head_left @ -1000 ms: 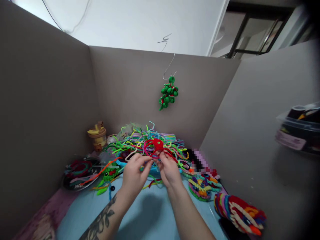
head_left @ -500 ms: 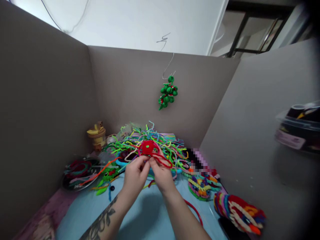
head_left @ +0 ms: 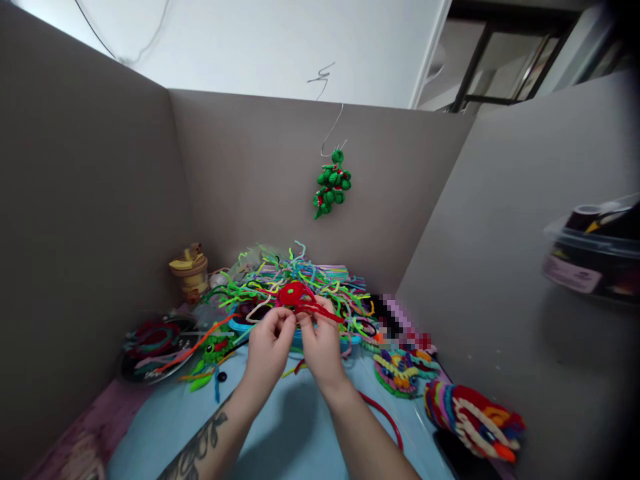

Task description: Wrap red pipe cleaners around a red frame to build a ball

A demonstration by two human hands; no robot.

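My left hand (head_left: 267, 350) and my right hand (head_left: 320, 347) meet above the blue table (head_left: 165, 420), fingertips pinched together on a red pipe-cleaner piece (head_left: 295, 297) with a coiled round head and thin red loops trailing to the right. A long red strand (head_left: 385, 417) curves from it down past my right wrist. Just behind my hands lies a big tangle of coloured pipe cleaners (head_left: 300, 277).
Grey cardboard walls (head_left: 90, 200) enclose the table on three sides. A green pipe-cleaner ornament (head_left: 330, 187) hangs from a wire hook on the back wall. A dark plate (head_left: 150, 343), a yellow jar (head_left: 189, 270), a green figure (head_left: 213, 350) and multicoloured woven pieces (head_left: 470, 417) surround my hands.
The red piece has tilted and sunk a little towards the pile, its loops now flatter. My hands have drawn closer together and slightly left; the long red strand shows beside my right wrist.
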